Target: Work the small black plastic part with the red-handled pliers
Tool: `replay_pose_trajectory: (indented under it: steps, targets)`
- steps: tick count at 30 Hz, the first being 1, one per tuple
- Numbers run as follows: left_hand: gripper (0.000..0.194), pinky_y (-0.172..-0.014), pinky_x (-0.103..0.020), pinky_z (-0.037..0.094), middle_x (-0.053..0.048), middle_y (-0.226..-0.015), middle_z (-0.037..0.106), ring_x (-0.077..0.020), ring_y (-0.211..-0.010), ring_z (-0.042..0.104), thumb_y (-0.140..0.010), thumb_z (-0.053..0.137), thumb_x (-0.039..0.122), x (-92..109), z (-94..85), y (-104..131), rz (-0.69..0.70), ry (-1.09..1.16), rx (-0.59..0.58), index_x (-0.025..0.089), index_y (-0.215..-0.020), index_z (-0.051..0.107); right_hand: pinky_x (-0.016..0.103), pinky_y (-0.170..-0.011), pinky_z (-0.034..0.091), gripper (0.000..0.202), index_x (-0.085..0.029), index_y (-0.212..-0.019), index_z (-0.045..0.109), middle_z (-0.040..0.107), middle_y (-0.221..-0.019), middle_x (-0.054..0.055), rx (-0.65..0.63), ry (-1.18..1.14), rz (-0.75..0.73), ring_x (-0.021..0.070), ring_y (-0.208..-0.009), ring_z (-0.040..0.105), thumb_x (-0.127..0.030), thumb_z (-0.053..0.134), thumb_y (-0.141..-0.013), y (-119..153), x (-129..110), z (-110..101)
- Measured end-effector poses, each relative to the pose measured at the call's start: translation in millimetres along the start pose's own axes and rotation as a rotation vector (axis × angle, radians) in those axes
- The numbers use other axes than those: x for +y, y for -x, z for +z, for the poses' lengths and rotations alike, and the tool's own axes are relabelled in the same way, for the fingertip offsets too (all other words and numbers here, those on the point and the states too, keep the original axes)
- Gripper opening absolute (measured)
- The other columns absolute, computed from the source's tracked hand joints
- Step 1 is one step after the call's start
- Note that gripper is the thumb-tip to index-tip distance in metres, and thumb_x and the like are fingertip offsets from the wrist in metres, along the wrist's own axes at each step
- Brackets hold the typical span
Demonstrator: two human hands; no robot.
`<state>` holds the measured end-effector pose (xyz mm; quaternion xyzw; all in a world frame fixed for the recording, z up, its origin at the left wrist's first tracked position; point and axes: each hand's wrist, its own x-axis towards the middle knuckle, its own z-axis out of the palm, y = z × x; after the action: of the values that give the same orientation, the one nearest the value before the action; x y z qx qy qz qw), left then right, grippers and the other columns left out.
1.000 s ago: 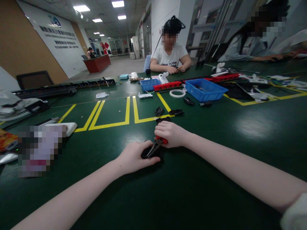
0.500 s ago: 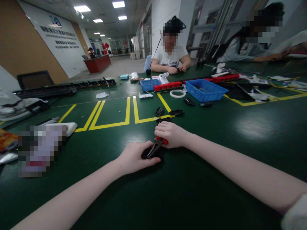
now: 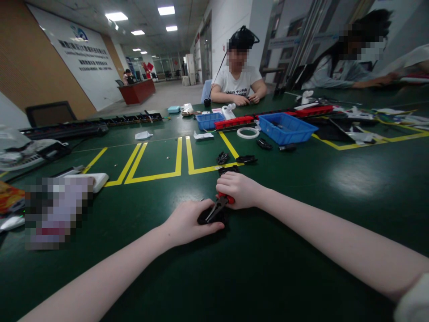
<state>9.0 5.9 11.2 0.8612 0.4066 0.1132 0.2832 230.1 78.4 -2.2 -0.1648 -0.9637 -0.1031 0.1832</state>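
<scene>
My right hand (image 3: 238, 190) is closed round the red handles of a pair of long-nose pliers (image 3: 217, 209). The pliers' metal jaws point down and left onto a small black part (image 3: 205, 216). That part is gripped between the thumb and fingers of my left hand (image 3: 191, 220), low over the green table. What exactly the jaws pinch is too dark to tell. Just beyond my right hand lie several black plastic pieces, among them one dark piece (image 3: 222, 157) and a flatter one (image 3: 247, 159).
Yellow tape outlines (image 3: 152, 176) mark the green table (image 3: 284, 268). Farther back stand a large blue bin (image 3: 286, 129), a small blue bin (image 3: 209, 120) and a white ring (image 3: 248, 133). A white power-bank-like box (image 3: 98, 181) lies left. A co-worker (image 3: 238, 76) sits opposite.
The view has shifted very slightly. Both hands, the pliers and the black part keep almost the same position.
</scene>
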Motion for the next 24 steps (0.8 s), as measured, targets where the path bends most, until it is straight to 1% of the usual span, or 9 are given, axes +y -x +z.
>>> replay_pose_trajectory:
  steps: [8,18,24]
  targets:
    - [0.036,-0.061,-0.027,0.040,-0.003,-0.088,0.070,-0.0195,-0.071,0.062,-0.090,0.062,0.052,0.0,1.6,0.8,-0.022,-0.046,0.011,0.019,-0.104,0.064,0.032,-0.072,0.038,0.009,-0.018,-0.078,0.057,0.059,-0.076,0.005,0.005,-0.002,0.001,0.0188,-0.073,0.048,-0.025,0.058,-0.085,-0.7,-0.3,-0.1]
    - [0.036,-0.062,-0.028,0.040,-0.004,-0.089,0.071,-0.0195,-0.072,0.062,-0.091,0.061,0.052,-0.2,1.3,0.3,-0.003,-0.047,0.011,0.019,-0.105,0.063,0.032,-0.074,0.039,0.008,-0.018,-0.079,0.058,0.060,-0.078,0.006,0.007,-0.010,0.005,0.0192,-0.074,0.050,-0.024,0.059,-0.084,-0.1,-0.1,0.1]
    - [0.035,-0.060,-0.028,0.040,-0.003,-0.086,0.070,-0.0188,-0.069,0.061,-0.090,0.062,0.052,-0.3,1.4,0.4,-0.006,-0.049,0.010,0.019,-0.102,0.064,0.032,-0.074,0.039,0.008,-0.017,-0.080,0.058,0.061,-0.079,0.006,0.007,-0.016,0.006,0.0189,-0.074,0.050,-0.024,0.059,-0.084,0.0,-0.3,-0.1]
